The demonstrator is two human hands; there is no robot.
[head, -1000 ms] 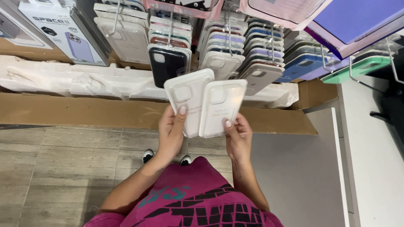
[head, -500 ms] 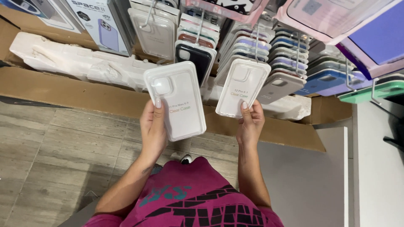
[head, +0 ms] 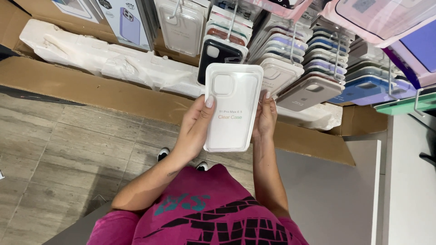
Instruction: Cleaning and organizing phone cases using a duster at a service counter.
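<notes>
Both hands grip one white phone-case package: left hand wrapped on its left edge, right hand clasping its right, racks of hanging cases just beyond.

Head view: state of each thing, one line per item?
white phone-case package: held upright in front of the rack, gripped at both side edges
left hand: clasps the package's left edge
right hand: clasps its right edge
black case: hanging on a hook
hanging case rows: stacked on hooks
cardboard box: open, holds white foam
</notes>
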